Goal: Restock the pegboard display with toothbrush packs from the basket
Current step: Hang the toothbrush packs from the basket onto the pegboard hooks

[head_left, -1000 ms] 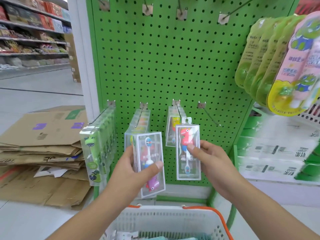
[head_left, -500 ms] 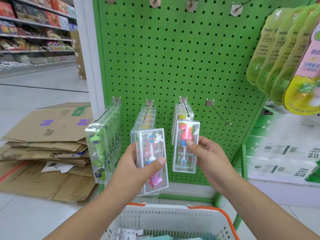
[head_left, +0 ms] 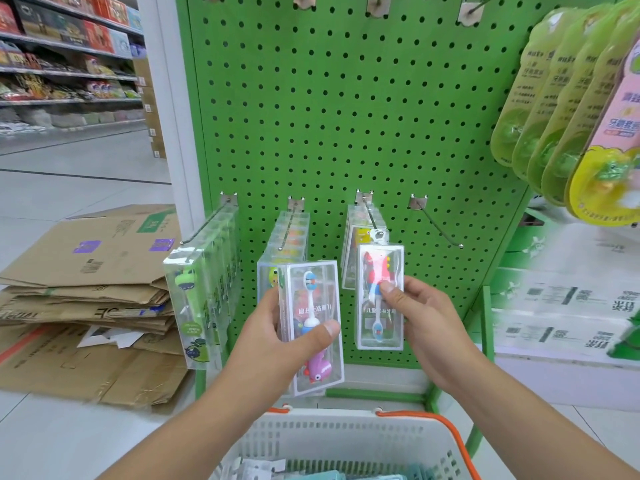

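- The left hand (head_left: 273, 337) holds a clear pack (head_left: 313, 327) with a purple-handled toothbrush, upside down. The thumb presses the pack's front and the other fingers wrap behind it, mostly hidden.
- This pack is in front of the second hook (head_left: 289, 226) from the left, not on it.
- The right hand (head_left: 427, 323) pinches a red pack (head_left: 380, 296), thumb on the front and fingers curled behind.
- The red pack's hang tab sits at the tip of the third hook (head_left: 372, 220). Whether the tip is through the hole cannot be told.
- More packs hang farther back on the second and third hooks.
- A row of green packs (head_left: 204, 282) fills the left hook.
- The right hook (head_left: 438, 223) carries nothing.
- All four hooks stick out of a green pegboard (head_left: 346, 116).
- A white basket (head_left: 346, 441) with orange handles is nearest the camera, below the hands, with some packs inside.
- Flattened cardboard (head_left: 86, 292) is piled on the floor to the left.
- Green and pink blister packs (head_left: 571, 109) hang at the upper right.
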